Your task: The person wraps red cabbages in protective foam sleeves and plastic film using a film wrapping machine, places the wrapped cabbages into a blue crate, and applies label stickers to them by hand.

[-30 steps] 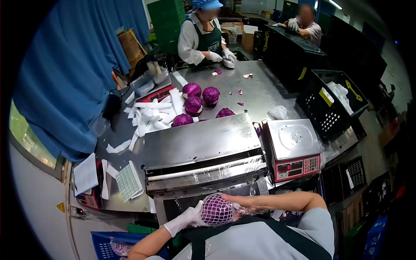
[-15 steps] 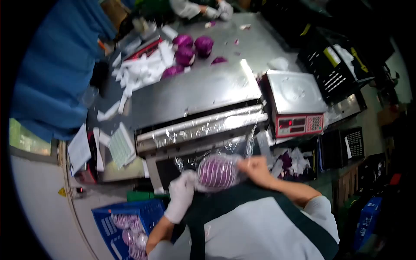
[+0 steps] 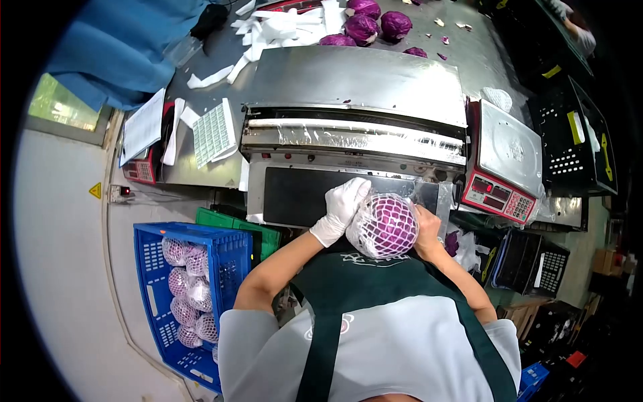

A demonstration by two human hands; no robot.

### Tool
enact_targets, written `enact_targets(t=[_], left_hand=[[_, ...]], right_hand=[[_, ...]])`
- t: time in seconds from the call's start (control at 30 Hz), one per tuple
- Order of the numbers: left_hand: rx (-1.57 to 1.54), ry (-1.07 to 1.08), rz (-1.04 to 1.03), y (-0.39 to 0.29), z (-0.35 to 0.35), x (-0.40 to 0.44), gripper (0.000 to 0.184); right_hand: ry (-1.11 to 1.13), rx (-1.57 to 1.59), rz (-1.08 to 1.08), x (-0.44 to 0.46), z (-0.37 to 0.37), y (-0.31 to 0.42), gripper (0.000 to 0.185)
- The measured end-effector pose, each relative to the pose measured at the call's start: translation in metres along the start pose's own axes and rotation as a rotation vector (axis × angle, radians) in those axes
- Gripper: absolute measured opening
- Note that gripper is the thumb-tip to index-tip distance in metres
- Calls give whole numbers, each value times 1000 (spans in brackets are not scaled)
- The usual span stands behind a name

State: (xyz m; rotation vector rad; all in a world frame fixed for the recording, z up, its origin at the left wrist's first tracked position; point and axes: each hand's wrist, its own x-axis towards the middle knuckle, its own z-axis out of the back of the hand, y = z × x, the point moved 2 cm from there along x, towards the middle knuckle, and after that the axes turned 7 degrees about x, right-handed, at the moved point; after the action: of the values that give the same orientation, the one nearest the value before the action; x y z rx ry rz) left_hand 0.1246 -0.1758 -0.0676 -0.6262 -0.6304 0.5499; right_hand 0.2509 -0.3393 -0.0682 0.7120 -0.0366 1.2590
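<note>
A red cabbage [image 3: 388,228] in a white foam net and clear plastic film is held in front of the dark green apron [image 3: 382,285]. At its left side my left hand [image 3: 343,209], in a white glove, is closed on the film. My right hand [image 3: 427,231], bare, has its fingers curled against the right side and grips the film there; its fingertips are partly hidden. Just beyond the hands lies the black plate [image 3: 295,195] of a wrapping machine, with a roll of film [image 3: 348,137] behind it.
Left below stands a blue crate [image 3: 228,268] with several wrapped cabbages [image 3: 184,311]. A red and white scale [image 3: 499,194] is on the right, near black crates [image 3: 569,141]. Unwrapped red cabbages [image 3: 362,28] and white foam nets [image 3: 288,27] lie at the back. Left of the machine is a keypad-like sheet [image 3: 214,132].
My view has shifted downward and to the left. The cabbage has turned between my hands, and the film now lies closer around it. My left hand has moved up its side.
</note>
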Motion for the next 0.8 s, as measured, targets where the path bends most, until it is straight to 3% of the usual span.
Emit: enact_targets(t=[0.07, 0.1, 0.13, 0.2, 0.27, 0.3, 0.33, 0.4, 0.47, 0.6, 0.67, 0.7, 0.73, 0.8], left_hand=[[-660, 169, 248, -9, -1, 2, 30], [-1001, 333, 302, -18, 1, 4, 36], [-1338, 604, 387, -34, 8, 6, 43], [-1740, 828, 747, -67, 37, 4, 50], [-1657, 1002, 585, -78, 40, 0, 55], [-1760, 1066, 631, -87, 42, -1, 56], [-1661, 1100, 632, -99, 52, 3, 55], [-1530, 1110, 511, -84, 35, -11, 50], [-1656, 1126, 578, -127, 60, 9, 41], [-1648, 1052, 515, -115, 59, -10, 34], [-1624, 959, 548, -100, 44, -32, 31], [-1589, 897, 571, -89, 34, -43, 30], [-1537, 833, 577, -78, 23, -54, 29], [-1357, 663, 549, -53, 0, -72, 28]], right_hand=[[-33, 248, 20, 9, 8, 7, 23], [-45, 258, 36, 8, 8, 7, 29], [-111, 259, 109, 22, 22, 22, 8], [-154, 93, 353, 54, 71, 48, 19], [-317, -115, 412, 88, 123, 61, 34], [-367, 122, 419, 104, 136, 64, 32], [-416, 357, 426, 121, 145, 66, 31], [-286, 529, 604, 156, 147, 87, 29], [-4, 636, 805, 177, 131, 126, 28], [733, 1203, 929, 130, 51, 184, 25], [942, 1301, 749, 120, 41, 178, 19], [1205, 1298, 648, 115, 33, 166, 17], [1334, 1384, 643, 113, 29, 155, 22], [1667, 1689, 276, 102, 24, 126, 36]])
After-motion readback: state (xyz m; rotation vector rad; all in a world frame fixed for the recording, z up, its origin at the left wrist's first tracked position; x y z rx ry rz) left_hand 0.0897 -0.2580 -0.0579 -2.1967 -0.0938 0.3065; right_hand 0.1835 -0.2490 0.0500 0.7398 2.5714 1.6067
